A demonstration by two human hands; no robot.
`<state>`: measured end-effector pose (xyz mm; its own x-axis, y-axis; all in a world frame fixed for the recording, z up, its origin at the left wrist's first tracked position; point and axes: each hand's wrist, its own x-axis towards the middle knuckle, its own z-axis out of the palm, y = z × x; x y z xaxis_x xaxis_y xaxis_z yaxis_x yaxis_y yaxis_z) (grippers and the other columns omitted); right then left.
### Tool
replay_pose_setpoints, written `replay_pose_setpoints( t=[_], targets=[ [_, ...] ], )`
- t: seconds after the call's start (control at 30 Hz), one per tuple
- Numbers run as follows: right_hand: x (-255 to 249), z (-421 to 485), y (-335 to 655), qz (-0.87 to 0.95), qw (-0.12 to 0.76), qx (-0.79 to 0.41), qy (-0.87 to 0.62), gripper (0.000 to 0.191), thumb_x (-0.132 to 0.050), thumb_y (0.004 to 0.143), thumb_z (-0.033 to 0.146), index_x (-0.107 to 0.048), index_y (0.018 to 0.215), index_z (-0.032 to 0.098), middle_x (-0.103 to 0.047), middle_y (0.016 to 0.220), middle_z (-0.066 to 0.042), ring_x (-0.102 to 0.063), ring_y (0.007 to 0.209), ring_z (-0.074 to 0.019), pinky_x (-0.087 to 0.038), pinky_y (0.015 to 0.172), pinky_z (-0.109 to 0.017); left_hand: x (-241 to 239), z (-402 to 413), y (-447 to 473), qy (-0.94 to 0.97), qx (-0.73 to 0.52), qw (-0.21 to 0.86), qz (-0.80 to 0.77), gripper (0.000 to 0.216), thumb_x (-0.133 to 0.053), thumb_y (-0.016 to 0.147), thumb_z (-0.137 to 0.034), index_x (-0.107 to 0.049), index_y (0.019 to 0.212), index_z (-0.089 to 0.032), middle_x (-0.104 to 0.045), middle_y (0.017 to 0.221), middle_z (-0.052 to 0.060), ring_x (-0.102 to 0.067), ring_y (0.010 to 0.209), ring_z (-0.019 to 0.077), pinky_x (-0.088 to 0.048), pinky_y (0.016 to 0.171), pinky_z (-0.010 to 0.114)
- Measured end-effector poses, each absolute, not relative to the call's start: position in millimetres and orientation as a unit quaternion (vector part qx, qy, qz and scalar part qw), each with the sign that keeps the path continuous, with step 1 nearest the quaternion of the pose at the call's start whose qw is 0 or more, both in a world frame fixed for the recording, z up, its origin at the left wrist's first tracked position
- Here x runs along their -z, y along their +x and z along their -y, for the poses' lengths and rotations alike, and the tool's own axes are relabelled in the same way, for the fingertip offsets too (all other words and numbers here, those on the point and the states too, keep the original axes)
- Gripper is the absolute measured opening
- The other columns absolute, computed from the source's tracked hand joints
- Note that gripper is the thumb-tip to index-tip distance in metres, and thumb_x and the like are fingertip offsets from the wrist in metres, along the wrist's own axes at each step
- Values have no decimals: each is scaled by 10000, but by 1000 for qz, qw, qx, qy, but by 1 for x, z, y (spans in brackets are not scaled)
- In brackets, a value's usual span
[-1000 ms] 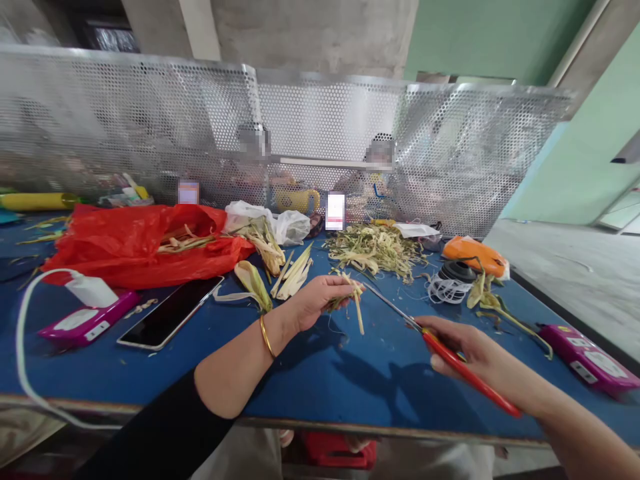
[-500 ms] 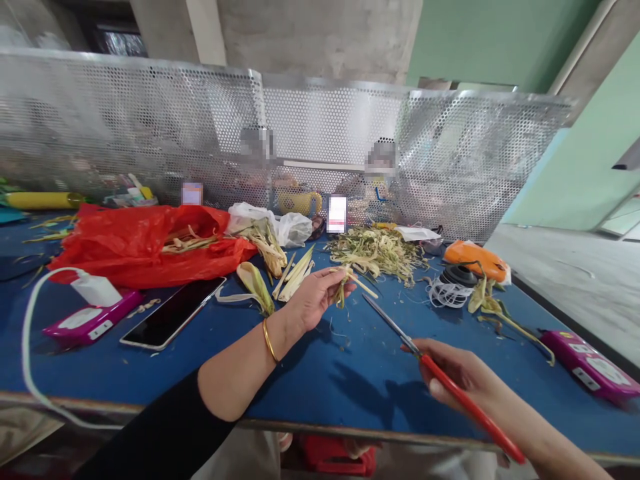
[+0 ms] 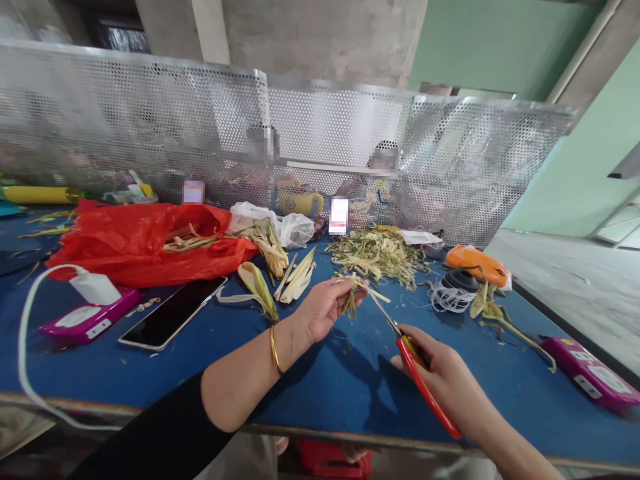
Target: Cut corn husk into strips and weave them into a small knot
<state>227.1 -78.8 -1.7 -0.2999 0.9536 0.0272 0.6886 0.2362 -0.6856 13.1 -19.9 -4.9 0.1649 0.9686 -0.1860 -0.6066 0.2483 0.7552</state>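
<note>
My left hand [image 3: 323, 308] pinches a small bunch of dried leaf strips [image 3: 354, 294] above the blue table [image 3: 320, 373]. A gold bangle circles that wrist. My right hand [image 3: 440, 377] grips red-handled scissors [image 3: 407, 350], whose blade tips reach up to the strips at the left fingertips. A pile of shredded leaf strips [image 3: 375, 255] lies just beyond both hands.
A red plastic bag [image 3: 135, 243] with husks, a white bag [image 3: 280, 227], loose husks [image 3: 280, 273], a phone [image 3: 170, 312], pink devices [image 3: 83, 321] [image 3: 593, 380], a white charger and cable [image 3: 93, 288], a thread spool [image 3: 457, 287] and an orange object [image 3: 475, 263] lie on the table. People sit behind a perforated metal screen [image 3: 320, 147].
My right hand has moved left and forward, bringing the scissor tips up to the leaf strips. My left hand has shifted slightly right with its bunch.
</note>
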Motion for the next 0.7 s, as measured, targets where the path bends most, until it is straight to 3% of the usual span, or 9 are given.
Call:
replay_pose_setpoints(
  t=[0.2,0.57,0.7],
  targets=[
    [7,77,227,757,240,-299,-530,307,-598,806,418,-641,987,174,-649,853,-7,-566,781,-184,-457,696,-235,6,20,14,267,-553,719,-326,121,-586,868,-119,-704,874,-90,-731,994,113,-705,773,146,-566,701,230],
    [15,80,226,758,253,-310,-515,376,-566,835,509,-653,985,175,-600,734,10,-532,679,-155,-440,598,-208,7,18,13,256,-547,721,-340,119,-585,872,-124,-699,881,-91,-731,991,117,-712,784,152,-572,705,233],
    [16,74,232,747,272,-286,-535,436,-591,805,521,-655,1070,182,-623,720,7,-555,674,-170,-448,586,-226,4,18,11,243,-546,720,-354,129,-577,880,-134,-696,882,-84,-729,1010,121,-712,783,149,-571,685,221]
  ],
)
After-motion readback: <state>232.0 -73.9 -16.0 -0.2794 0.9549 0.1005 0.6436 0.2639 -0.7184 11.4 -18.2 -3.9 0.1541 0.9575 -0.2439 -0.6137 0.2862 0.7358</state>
